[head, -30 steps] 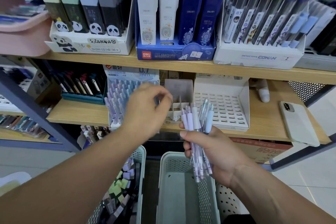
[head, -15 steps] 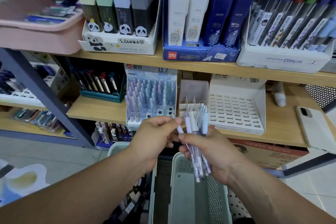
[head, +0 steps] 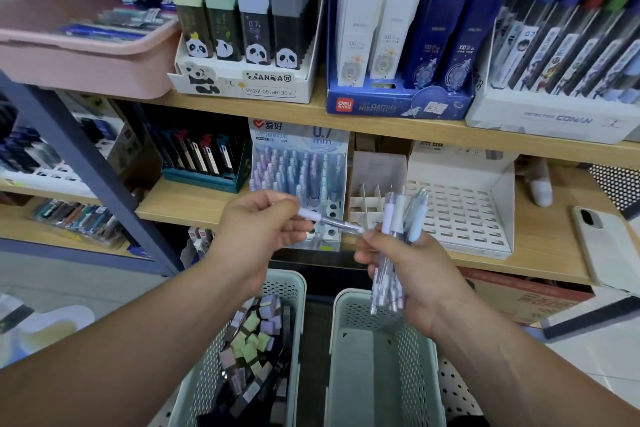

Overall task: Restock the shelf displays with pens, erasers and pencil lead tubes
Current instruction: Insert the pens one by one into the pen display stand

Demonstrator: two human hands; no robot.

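On the upper shelf, left to right: tray, panda box, deli box, Conan box. On the lower shelf, left to right: pen display, divider box, rack, phone (at the far end). In front, below, stand a left basket and a right basket. Above them, the left hand holds a pen beside the right hand and its bunch.

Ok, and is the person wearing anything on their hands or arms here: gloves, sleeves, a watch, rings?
Nothing shows. The left hand and right hand are bare, with no gloves and no rings in view. The left forearm and right forearm are bare up to the frame's edge: no sleeves, watch or wristband.
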